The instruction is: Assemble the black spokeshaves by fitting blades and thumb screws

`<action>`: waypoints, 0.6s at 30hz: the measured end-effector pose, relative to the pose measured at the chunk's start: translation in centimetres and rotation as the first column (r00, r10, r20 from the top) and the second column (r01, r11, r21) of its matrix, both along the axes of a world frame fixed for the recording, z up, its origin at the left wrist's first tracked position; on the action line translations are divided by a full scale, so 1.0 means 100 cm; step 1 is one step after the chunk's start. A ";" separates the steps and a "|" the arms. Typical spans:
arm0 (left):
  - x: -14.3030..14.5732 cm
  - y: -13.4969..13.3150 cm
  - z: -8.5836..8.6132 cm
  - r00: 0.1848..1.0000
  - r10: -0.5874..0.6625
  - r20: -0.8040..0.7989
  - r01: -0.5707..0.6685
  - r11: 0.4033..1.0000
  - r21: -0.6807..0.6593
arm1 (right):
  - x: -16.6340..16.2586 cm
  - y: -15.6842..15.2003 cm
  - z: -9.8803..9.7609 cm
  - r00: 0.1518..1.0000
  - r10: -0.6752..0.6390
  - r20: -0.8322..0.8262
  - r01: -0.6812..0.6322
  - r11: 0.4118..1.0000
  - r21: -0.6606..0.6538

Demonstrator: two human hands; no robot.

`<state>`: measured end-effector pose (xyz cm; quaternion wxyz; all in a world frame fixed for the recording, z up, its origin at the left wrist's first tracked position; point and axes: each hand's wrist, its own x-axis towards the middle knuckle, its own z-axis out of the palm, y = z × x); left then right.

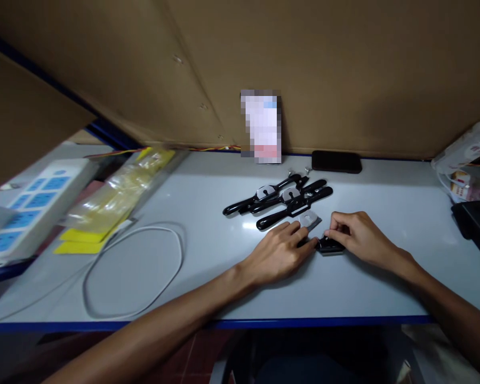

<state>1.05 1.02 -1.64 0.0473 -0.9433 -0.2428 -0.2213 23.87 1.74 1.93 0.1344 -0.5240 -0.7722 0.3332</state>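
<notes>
A black spokeshave (331, 245) is low over the table's right middle, with a metal edge along its front. My left hand (282, 250) is closed around its left handle. At the tool's centre, my right hand (354, 237) pinches with thumb and forefinger; the small part between the fingertips is hidden. Just beyond my left fingers lies a loose grey metal blade (310, 218). Behind it, several black spokeshaves and parts are piled, including one with a silver slotted plate (266, 192). Small silver screws (307, 170) lie by the pile's far end.
A dark phone (336, 161) lies against the cardboard wall (384, 80), near a blurred-out upright item (267, 125). On the left are a white cable (180, 250), clear plastic bags (120, 186) and a power strip (32, 208). A black object (476, 229) sits far right.
</notes>
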 end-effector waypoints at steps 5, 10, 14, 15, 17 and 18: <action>0.000 0.000 0.001 1.000 0.000 -0.010 0.000 1.000 -0.006 | -0.010 -0.015 0.001 0.894 0.002 0.449 -0.166 0.930 0.326; -0.002 0.001 0.002 1.000 -0.007 0.013 0.008 1.000 -0.005 | -0.005 -0.020 0.007 0.895 0.087 0.437 -0.246 0.915 0.321; -0.003 0.001 0.001 1.000 -0.006 -0.001 0.006 1.000 -0.018 | -0.001 -0.017 0.011 0.934 0.186 0.306 -0.271 0.925 0.265; -0.004 0.001 0.001 1.000 -0.004 0.003 0.004 1.000 -0.022 | -0.001 -0.016 0.012 0.938 0.185 0.294 -0.262 0.932 0.249; -0.004 0.001 -0.001 1.000 0.003 0.027 -0.002 1.000 -0.030 | -0.002 -0.015 0.014 0.942 0.155 0.296 -0.228 0.945 0.232; -0.004 0.001 -0.002 0.999 0.006 0.047 -0.004 0.999 -0.038 | -0.002 -0.014 0.015 0.944 0.134 0.302 -0.210 0.949 0.236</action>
